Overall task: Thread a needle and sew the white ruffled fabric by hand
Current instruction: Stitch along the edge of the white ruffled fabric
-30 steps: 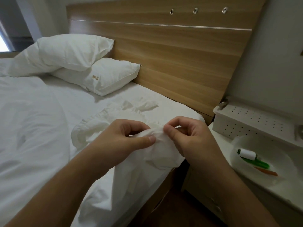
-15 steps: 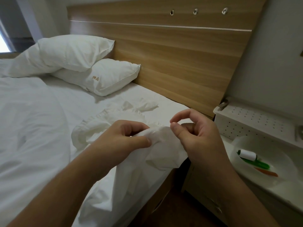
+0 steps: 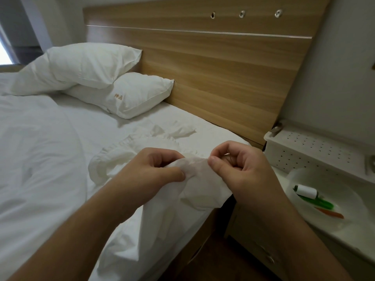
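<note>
The white ruffled fabric (image 3: 194, 185) lies over the bed's near edge and hangs down its side. My left hand (image 3: 154, 171) pinches a fold of it between thumb and curled fingers. My right hand (image 3: 237, 169) sits just to the right, fingers curled, thumb tip pressed at the fabric's raised edge. A thin dark bit shows between its curled fingers; the needle itself is too small to make out. A white thread spool (image 3: 306, 191) lies in a white bowl (image 3: 349, 220) on the nightstand.
Two white pillows (image 3: 113, 84) lean against the wooden headboard (image 3: 223, 67). A white duvet (image 3: 34, 159) covers the bed's left. The bowl also holds a green tool (image 3: 318, 202) and an orange one (image 3: 329, 212). A white perforated box (image 3: 316, 151) stands behind it.
My right hand lifted away from the fabric with its fingers spread, then came back down to the fold with fingers curled. My left hand kept its pinch.
</note>
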Motion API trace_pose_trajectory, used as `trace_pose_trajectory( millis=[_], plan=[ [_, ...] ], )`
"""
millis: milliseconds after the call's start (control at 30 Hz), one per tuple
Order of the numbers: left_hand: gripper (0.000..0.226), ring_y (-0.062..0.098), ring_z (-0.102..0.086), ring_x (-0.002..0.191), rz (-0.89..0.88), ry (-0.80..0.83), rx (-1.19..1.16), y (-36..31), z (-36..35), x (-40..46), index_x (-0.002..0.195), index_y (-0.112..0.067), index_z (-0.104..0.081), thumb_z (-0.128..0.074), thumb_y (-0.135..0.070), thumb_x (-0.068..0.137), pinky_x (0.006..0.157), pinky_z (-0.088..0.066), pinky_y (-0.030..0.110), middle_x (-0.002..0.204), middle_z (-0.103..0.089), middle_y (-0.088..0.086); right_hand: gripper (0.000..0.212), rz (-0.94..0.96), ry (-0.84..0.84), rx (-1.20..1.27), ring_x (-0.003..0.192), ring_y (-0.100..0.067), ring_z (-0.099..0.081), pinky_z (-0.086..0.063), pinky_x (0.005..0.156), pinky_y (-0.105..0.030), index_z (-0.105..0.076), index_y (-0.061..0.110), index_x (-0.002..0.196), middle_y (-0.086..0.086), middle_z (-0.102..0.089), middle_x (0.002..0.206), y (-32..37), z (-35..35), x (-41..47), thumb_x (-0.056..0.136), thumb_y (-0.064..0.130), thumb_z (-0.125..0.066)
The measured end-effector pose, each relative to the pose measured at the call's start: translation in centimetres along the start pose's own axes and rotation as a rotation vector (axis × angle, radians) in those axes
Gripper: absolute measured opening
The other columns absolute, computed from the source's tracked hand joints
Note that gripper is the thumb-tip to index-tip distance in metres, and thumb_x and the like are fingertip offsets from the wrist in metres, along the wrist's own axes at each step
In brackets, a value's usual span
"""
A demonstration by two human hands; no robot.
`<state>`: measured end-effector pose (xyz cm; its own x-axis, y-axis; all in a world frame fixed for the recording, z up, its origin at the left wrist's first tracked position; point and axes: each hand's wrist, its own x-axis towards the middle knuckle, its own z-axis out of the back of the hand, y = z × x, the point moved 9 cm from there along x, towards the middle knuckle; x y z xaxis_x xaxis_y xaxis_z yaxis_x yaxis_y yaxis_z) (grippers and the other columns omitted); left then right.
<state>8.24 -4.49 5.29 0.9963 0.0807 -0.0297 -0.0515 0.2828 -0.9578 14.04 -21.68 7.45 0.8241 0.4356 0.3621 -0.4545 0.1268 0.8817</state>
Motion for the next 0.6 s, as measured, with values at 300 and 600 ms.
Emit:
trace_pose_trajectory(
  millis=[300, 600],
  plan=[
    [0.018, 0.043, -0.075, 0.096, 0.014, -0.022, -0.010, 0.1, 0.2, -0.1, 0.093, -0.014, -0.084, -0.069, -0.004, 0.094, 0.088, -0.063, 0.053, 0.095, -0.079, 0.018, 0.012, -0.157, 0.369, 0.326, 0.049, -0.021, -0.024, -0.023, 0.048, -0.025, -0.065, 0.003, 0.073, -0.016, -0.033, 0.057, -0.7, -0.8, -0.4, 0.080, 0.011, -0.060],
    [0.019, 0.037, -0.077, 0.094, 0.037, -0.007, -0.004, 0.1, -0.1, -0.2, 0.095, -0.017, -0.084, -0.067, -0.007, 0.096, 0.090, -0.064, 0.055, 0.097, -0.080, 0.014, 0.012, -0.133, -0.020, 0.155, 0.047, -0.018, -0.034, -0.031, 0.045, -0.028, -0.072, 0.026, 0.097, -0.003, -0.042, 0.052, -0.9, 0.7, -0.1, 0.098, 0.015, -0.066]
  ],
)
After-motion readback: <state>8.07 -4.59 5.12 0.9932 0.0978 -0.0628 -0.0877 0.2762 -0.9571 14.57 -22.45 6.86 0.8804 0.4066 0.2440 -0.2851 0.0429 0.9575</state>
